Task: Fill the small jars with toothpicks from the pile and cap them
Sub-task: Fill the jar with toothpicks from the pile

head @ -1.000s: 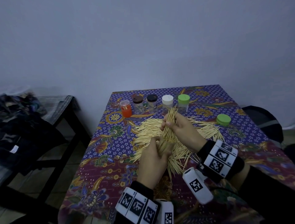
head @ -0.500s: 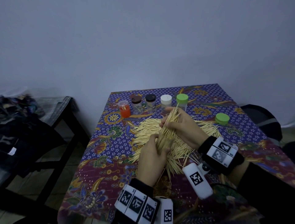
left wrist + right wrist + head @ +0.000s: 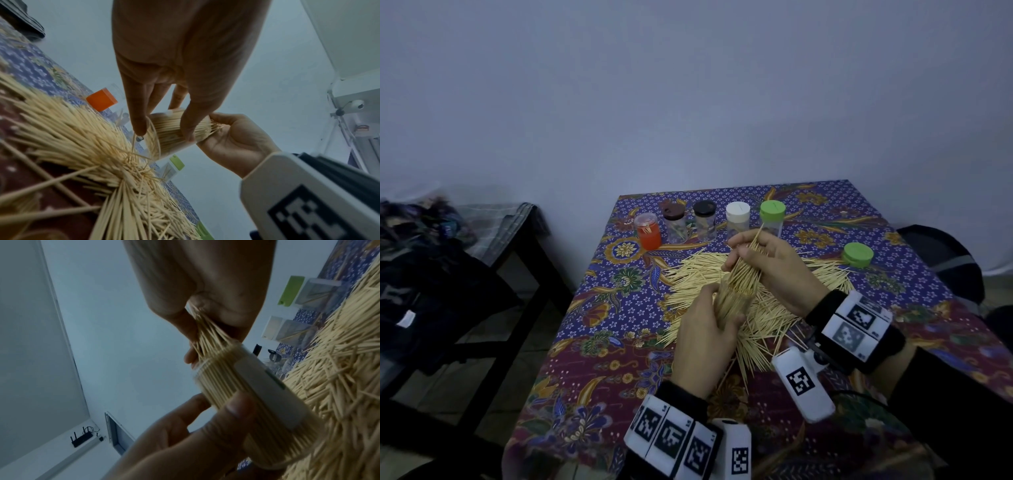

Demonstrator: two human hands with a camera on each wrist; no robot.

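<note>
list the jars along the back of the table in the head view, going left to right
orange jar → brown-capped jar → black-capped jar → white-capped jar → green-capped jar, then a loose green cap lying alone further right and nearer.

tablecloth [image 3: 619,308]: blue and maroon batik, gold and green floral motifs. toothpick pile [image 3: 698,274]: pale yellow-tan. jar row: orange jar [image 3: 648,231], brown cap [image 3: 673,209], black cap [image 3: 704,208], white cap [image 3: 738,210], green cap [image 3: 772,209]. loose lid [image 3: 857,254]: green. wrist markers [image 3: 674,442]: black-and-white squares.
</note>
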